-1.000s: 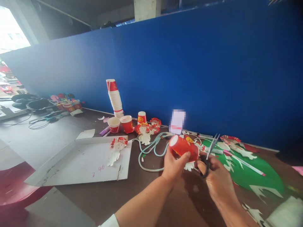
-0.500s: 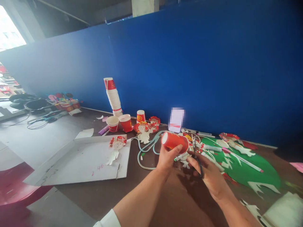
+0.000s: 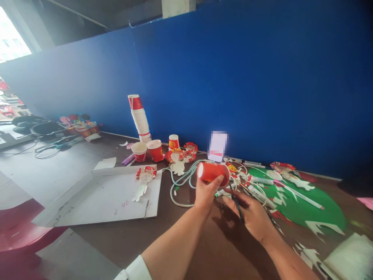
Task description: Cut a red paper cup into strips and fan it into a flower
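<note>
Sideways, the red paper cup [image 3: 215,172] is held above the table [image 3: 186,245] by the left hand [image 3: 205,194], its white base [image 3: 201,170] leftward and long axis nearly level; the right hand [image 3: 254,217] grips scissors [image 3: 237,204] beside the opposite end.

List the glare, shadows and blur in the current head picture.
Head view: the bright opening is blown out, hazing the left of the blue panel; head view: a soft shadow lies on the brown table below the right hand; head view: the upright pale rectangle is pixelated, its details unreadable.
</note>
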Motion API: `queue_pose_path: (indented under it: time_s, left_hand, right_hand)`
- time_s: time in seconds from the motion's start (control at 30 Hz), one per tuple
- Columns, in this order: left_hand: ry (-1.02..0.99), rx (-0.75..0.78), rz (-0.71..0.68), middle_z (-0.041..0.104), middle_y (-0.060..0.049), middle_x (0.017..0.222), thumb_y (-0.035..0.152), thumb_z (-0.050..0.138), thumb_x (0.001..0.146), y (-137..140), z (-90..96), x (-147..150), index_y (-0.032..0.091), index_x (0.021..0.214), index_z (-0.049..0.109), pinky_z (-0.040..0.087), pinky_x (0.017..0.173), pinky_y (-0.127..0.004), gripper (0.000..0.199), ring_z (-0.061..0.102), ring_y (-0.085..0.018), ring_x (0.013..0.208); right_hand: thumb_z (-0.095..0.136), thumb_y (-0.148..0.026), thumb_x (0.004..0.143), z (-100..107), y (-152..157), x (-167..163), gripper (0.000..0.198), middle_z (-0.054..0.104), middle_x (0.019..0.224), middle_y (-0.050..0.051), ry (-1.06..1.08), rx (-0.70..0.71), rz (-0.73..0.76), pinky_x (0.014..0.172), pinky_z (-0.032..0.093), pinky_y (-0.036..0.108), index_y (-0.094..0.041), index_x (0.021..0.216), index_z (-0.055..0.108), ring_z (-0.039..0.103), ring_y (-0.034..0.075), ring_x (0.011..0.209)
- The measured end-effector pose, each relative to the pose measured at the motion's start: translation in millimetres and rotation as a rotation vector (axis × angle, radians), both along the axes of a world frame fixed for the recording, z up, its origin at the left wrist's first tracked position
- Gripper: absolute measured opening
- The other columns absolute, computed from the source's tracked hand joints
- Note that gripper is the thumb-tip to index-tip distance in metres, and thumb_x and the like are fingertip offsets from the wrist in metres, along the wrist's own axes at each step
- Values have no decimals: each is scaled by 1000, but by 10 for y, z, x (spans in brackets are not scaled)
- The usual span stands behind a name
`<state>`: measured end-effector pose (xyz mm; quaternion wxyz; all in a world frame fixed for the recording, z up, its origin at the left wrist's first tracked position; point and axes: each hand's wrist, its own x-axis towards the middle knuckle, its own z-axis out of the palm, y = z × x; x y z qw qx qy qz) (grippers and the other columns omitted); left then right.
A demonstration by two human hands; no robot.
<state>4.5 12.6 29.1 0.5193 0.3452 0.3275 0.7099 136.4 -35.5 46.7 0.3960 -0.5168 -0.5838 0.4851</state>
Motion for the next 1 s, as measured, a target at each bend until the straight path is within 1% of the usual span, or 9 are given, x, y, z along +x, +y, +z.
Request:
queue_pose_path:
  time_s: [0.13, 0.27, 0.37, 0.43, 0.5, 0.6, 0.8, 1.0]
  left_hand:
    - [-34, -48, -7, 69, -11, 99, 41, 79, 63, -39, 22, 22, 14, 104, 63, 51, 86, -35, 52, 66, -23, 92]
    - [-67, -119, 3, 69, -12, 102, 43, 80, 60, -101, 66, 38, 14, 107, 63, 51, 88, -36, 58, 65, -25, 96]
    - [-93, -125, -13, 69, -12, 104, 42, 80, 60, -138, 93, 50, 15, 107, 63, 51, 88, -36, 58, 65, -25, 97]
    - [-99, -125, -18, 69, -12, 104, 42, 80, 60, -150, 98, 59, 15, 107, 63, 50, 89, -36, 57, 65, -26, 97]
    - [-99, -134, -10, 69, -12, 103, 42, 80, 59, -153, 93, 68, 15, 106, 64, 49, 90, -37, 57, 65, -25, 97]
    - [-107, -153, 7, 69, -12, 102, 42, 81, 59, -146, 76, 79, 15, 105, 64, 48, 91, -37, 56, 65, -25, 96]
    - [-106, -152, 0, 69, -12, 104, 43, 81, 59, -123, 48, 84, 15, 107, 63, 48, 92, -38, 59, 64, -26, 99]
    - [-82, -141, 9, 68, -12, 105, 42, 81, 60, -101, 54, 58, 16, 111, 61, 49, 91, -38, 60, 64, -25, 99]
  right_hand:
    - [70, -38, 71, 11, -27, -66, 43, 73, 99, 5, 51, 2, -30, 83, 48, 32, -19, 110, 68, 64, 24, 91]
    - [71, -38, 70, 0, -47, -135, 39, 72, 94, 4, 76, 20, -83, 80, 48, 29, -18, 103, 68, 63, 23, 91]
    - [67, -39, 74, -20, -75, -167, 34, 69, 79, 1, 28, 62, -98, 72, 47, 26, -19, 102, 67, 61, 20, 80]
    - [63, -40, 78, -38, -100, -181, 31, 64, 68, -2, -36, 117, -95, 67, 45, 25, -20, 101, 67, 58, 18, 73]
    - [61, -40, 80, -57, -121, -193, 28, 59, 61, -3, -100, 173, -101, 65, 43, 25, -20, 98, 67, 56, 18, 69]
    - [59, -40, 82, -83, -136, -208, 26, 58, 60, -3, -164, 223, -132, 62, 42, 24, -20, 97, 66, 54, 16, 64]
    - [58, -39, 83, -94, -138, -215, 25, 65, 72, 0, -202, 248, -135, 64, 42, 24, -19, 96, 66, 55, 16, 65]
    - [58, -40, 82, -28, -134, -188, 25, 63, 66, -1, -250, 249, -120, 59, 42, 25, -19, 92, 68, 54, 17, 63]
